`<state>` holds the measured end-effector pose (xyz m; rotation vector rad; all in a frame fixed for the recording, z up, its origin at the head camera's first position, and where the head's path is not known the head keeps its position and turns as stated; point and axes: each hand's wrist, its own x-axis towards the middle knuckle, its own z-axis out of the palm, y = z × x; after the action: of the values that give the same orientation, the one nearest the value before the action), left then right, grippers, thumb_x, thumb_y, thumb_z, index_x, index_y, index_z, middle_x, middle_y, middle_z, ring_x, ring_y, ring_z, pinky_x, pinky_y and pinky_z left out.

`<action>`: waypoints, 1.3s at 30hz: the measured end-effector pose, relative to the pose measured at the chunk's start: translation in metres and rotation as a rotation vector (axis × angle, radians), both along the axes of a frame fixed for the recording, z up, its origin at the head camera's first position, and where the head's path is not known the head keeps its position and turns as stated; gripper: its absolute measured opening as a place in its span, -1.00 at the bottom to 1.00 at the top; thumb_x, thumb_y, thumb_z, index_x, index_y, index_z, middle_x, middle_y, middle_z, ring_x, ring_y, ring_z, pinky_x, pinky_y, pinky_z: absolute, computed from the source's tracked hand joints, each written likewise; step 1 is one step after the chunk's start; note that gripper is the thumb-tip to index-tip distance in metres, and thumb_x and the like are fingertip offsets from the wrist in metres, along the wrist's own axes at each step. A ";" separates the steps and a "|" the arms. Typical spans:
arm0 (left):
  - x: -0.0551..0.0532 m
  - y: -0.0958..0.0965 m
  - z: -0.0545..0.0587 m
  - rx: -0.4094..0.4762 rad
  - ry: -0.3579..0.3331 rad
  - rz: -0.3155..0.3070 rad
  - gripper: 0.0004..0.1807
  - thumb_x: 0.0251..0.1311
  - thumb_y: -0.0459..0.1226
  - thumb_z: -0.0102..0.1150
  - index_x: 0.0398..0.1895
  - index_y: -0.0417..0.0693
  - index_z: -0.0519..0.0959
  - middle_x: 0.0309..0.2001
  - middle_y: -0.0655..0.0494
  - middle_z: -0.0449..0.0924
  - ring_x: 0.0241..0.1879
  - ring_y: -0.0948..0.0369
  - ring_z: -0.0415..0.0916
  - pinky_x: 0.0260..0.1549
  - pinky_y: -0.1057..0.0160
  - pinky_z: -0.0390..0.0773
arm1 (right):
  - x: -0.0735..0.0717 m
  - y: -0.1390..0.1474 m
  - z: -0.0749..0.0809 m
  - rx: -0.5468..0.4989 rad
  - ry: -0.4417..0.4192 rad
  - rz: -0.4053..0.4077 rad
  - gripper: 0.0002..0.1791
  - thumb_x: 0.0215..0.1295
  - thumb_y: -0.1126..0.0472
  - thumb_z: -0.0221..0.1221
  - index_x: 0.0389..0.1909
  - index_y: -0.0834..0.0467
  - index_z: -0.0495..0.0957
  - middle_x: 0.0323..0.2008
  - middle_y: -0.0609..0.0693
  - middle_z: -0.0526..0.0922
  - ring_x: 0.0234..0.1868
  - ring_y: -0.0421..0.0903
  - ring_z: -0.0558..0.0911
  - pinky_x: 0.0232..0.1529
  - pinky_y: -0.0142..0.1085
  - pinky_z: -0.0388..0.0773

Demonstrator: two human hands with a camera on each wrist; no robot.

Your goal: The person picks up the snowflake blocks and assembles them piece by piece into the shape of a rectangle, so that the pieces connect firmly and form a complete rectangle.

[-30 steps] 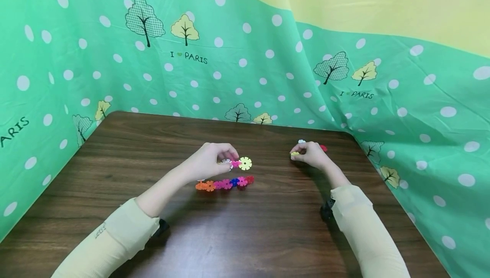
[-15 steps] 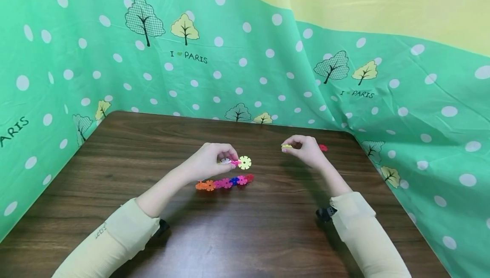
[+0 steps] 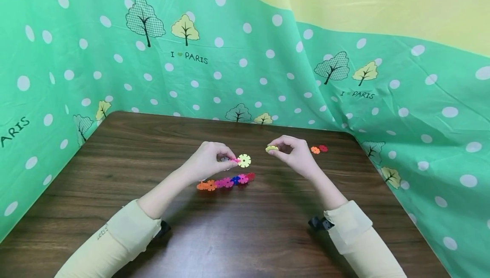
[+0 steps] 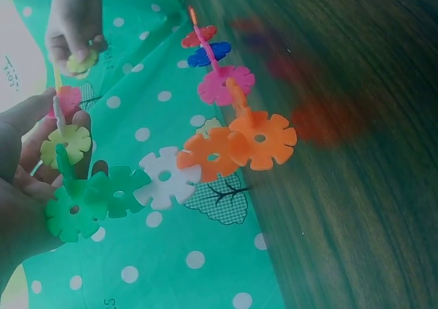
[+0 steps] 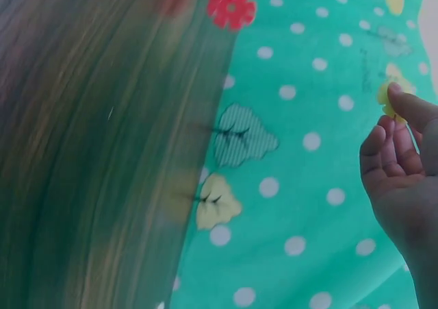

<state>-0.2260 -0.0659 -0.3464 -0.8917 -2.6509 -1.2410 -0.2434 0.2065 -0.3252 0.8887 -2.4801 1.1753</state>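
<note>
My left hand (image 3: 208, 159) pinches a long chain of interlocking plastic snowflake discs near a pink disc (image 3: 235, 160). A yellow end disc (image 3: 247, 158) sticks out beyond the fingertips. From this hand the chain loops round through green (image 4: 65, 221), white (image 4: 154, 189) and orange (image 4: 274, 155) discs. Its far stretch, with magenta, blue (image 3: 235, 180) and red (image 3: 250, 176) discs, hangs in front of the hand in the head view. To the right, my right hand (image 3: 296, 155) pinches a loose yellow snowflake disc (image 3: 272, 148) between thumb and fingertips, apart from the chain.
An orange disc (image 3: 315, 150) and a red disc (image 3: 323, 148) lie at the back right of the brown wooden table (image 3: 229, 235). A green dotted curtain (image 3: 260, 69) rises along the table's back and sides.
My right hand has lifted the yellow disc from the back right and carried it left toward the chain, uncovering the orange disc. My left hand has hardly moved; the chain tilts slightly.
</note>
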 end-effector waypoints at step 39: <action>0.003 0.005 -0.002 -0.023 0.150 -0.003 -0.95 0.07 -0.23 0.35 -0.46 0.01 0.71 -0.46 0.27 0.67 -0.44 0.35 0.48 -0.32 0.21 0.55 | 0.014 -0.030 -0.021 -0.021 0.022 0.081 -0.87 -0.01 0.36 0.38 -0.42 0.10 0.70 -0.44 -0.07 0.71 -0.44 -0.27 0.62 -0.45 -0.39 0.60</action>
<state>-0.2227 -0.0606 -0.3480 -0.9526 -2.5522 -1.1001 -0.2294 0.1765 -0.3457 0.9995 -2.4305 1.2085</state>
